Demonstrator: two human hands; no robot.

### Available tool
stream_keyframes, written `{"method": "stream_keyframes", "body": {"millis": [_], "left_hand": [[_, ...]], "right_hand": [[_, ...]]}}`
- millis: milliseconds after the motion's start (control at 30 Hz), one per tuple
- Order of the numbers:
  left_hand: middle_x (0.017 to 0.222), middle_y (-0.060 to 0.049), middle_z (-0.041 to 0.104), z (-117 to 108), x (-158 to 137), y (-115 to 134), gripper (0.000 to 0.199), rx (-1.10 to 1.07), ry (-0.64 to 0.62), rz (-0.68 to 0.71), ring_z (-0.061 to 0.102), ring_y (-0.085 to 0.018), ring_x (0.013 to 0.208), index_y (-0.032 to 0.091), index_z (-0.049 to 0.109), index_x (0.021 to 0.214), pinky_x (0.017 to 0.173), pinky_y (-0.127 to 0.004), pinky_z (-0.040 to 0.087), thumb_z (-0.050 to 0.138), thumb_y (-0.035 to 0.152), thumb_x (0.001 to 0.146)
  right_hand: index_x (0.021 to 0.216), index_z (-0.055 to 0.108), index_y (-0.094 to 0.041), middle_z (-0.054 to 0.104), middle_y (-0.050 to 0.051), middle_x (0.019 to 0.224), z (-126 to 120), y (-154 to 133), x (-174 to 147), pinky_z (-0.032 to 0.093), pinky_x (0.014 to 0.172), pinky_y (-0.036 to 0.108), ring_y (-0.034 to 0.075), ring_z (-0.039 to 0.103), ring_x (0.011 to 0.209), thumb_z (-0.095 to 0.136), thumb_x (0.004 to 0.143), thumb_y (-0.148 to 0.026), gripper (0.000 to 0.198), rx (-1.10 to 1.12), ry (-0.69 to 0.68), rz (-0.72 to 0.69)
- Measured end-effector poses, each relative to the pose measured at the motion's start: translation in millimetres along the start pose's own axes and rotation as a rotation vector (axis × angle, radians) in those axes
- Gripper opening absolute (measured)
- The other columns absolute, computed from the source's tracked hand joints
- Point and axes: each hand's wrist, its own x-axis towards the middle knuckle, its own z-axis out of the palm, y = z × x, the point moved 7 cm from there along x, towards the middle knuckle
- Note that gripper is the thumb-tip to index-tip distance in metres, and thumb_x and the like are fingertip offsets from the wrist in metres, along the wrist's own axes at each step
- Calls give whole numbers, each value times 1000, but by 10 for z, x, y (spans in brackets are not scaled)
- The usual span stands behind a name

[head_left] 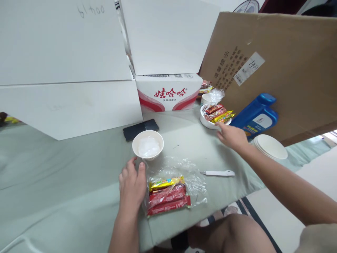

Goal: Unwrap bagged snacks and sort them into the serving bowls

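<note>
The green surface (pixel 79 175) spreads wide in front of me. A big brown box (pixel 289 70) stands on the right side, and a white box (pixel 168 95) with red marks sits at the back. A blue bottle (pixel 254 116) is tilted just past the right hand (pixel 231 136); I think a quick swing could knock it over. That hand has its fingers curled at the lip of the far bowl (pixel 206 123). I can't tell if they grip anything. Pushing down there might tip the bowl.

The clear bag (pixel 196 182) lies in front, and the left hand (pixel 133 182) is at its left edge, thumb and fingers apart. A bump from it might spill the near bowl (pixel 135 149), which looks light. The white knife (pixel 219 173) lies just beside the bag, so a careless reach could mean a poked finger or torn plastic. Red and yellow snack bars (pixel 168 196) are in the bag. More bars (pixel 218 112) are heaped in the far bowl, and the top ones could slide out.
</note>
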Motion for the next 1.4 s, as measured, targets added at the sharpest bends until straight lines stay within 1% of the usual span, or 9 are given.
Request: {"method": "stream_keyframes", "body": {"millis": [133, 333, 467, 567, 700, 933, 1100, 1200, 1400], "left_hand": [[129, -21, 65, -22, -13, 39, 55, 11, 22, 15, 57, -37, 128, 15, 54, 134, 113, -57, 39, 45, 48, 91], [117, -17, 71, -97, 3, -41, 50, -74, 2, 4, 66, -34, 112, 17, 59, 128, 100, -50, 50, 59, 37, 82], [95, -10, 75, -190, -36, -80, 27, -152, -82, -13, 70, -25, 88, 18, 67, 105, 86, -39, 52, 50, 28, 86], [101, -11, 75, -274, -136, -23, 28, -252, -95, 39, 69, -24, 93, 18, 67, 98, 87, -36, 51, 49, 39, 90], [113, -11, 75, -203, -305, 24, 43, -274, -219, 62, 69, -25, 99, 18, 67, 111, 86, -35, 52, 65, 51, 83], [92, -4, 73, -197, -376, -11, 16, -201, -192, 58, 61, -16, 72, 20, 67, 95, 70, -28, 45, 59, 24, 82], [81, 2, 65, -335, -382, -44, 8, -339, -95, 27, 49, -11, 57, 20, 61, 84, 59, -26, 39, 57, 26, 79], [70, 4, 56, -452, -387, -112, 3, -364, -17, 8, 45, -10, 54, 21, 55, 77, 56, -25, 36, 56, 24, 75], [85, -2, 68, -630, -415, -235, 10, -383, 24, 18, 61, -17, 80, 22, 49, 73, 70, -27, 42, 53, 17, 65]], "right_hand": [[139, 58, -31, 73, 10, 125, 156, -127, 72, 52, 85, 44, 36, 67, 113, 48, 96, -38, 45, 206, -150, 33], [139, 55, -8, 62, 27, 136, 119, -58, -141, 51, 99, 51, 40, 66, 119, 56, 91, -31, 53, 246, -166, 89], [129, 61, -20, 67, 15, 127, -49, -528, -879, 57, 92, 42, 27, 71, 103, 50, 95, -35, 38, 562, -63, -213], [133, 57, -23, 64, 14, 133, -90, -988, -1348, 54, 101, 48, 31, 64, 121, 56, 92, -42, 45, 767, 55, -400], [149, 41, -19, 61, 21, 138, 141, -1358, -1419, 49, 105, 59, 37, 60, 127, 68, 81, -46, 78, 817, 22, -231], [132, 56, -18, 62, 19, 132, -134, -1429, -1497, 45, 108, 56, 34, 57, 127, 59, 85, -34, 50, 781, 424, -185], [116, 66, -19, 74, 11, 96, 100, -1390, -1361, 51, 93, 53, 32, 68, 96, 60, 81, -29, 37, 800, 182, -161], [87, 69, -22, 71, 8, 87, 35, -1362, -1389, 53, 84, 42, 26, 67, 86, 55, 86, -23, 14, 882, 247, -277], [77, 68, -24, 71, 7, 106, -208, -1450, -1877, 49, 84, 37, 21, 66, 97, 50, 85, -8, 26, 857, 422, -682]]}}
